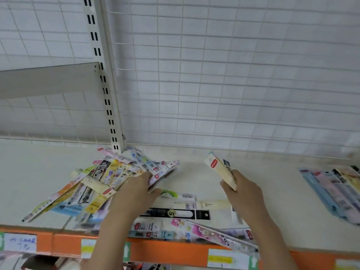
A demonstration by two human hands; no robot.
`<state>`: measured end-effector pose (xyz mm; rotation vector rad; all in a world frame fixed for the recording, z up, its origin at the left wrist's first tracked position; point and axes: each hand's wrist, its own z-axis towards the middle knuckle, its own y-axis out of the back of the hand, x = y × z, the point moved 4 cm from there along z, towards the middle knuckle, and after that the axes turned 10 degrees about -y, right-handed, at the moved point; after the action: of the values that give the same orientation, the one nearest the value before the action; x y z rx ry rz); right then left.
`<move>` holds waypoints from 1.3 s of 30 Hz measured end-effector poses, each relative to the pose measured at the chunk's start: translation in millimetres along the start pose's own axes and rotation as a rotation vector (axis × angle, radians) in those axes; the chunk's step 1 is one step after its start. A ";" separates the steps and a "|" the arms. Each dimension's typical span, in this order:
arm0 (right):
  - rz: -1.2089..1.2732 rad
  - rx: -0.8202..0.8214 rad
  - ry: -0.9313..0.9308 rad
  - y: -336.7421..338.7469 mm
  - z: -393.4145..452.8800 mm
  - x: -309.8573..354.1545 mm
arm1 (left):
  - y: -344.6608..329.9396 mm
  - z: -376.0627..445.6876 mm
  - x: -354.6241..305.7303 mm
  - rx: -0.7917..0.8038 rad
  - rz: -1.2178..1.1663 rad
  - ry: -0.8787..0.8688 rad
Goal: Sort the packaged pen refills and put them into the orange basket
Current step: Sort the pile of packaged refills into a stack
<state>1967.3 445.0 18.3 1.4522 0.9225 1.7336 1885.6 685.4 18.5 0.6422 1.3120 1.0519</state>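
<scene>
On the cream shelf, backed by a white wire grid, packaged pen refills lay in several groups. A loose heap of refill packs sprawled at the left, reaching back to the foot of the slotted upright. The left hand rested at the heap's right edge, its fingers curled round a white pack with red marks. The right hand, well apart from the left, gripped a small bunch of cream packs that stood tilted up and to the left. Between and below the 2 hands lay more packs, among them a black pack marked 5 and a pink pack jutting over the shelf's orange front edge. At the far right, a tidy row of packs lay side by side. The orange basket could not be seen.
</scene>
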 end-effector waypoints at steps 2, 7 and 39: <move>0.016 -0.003 -0.008 1.7 -0.6 -1.9 | -11.4 6.4 -3.5 0.131 0.072 0.000; 0.011 0.030 0.007 1.5 -2.1 -1.5 | -32.9 11.5 2.5 0.207 0.112 0.012; 0.249 0.029 -0.078 7.8 -14.8 -4.9 | 9.0 2.3 -15.6 -0.141 -0.018 0.017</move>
<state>1953.0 435.4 20.6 1.7008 0.7547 1.8308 1886.6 675.8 33.8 0.5155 1.2436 1.1259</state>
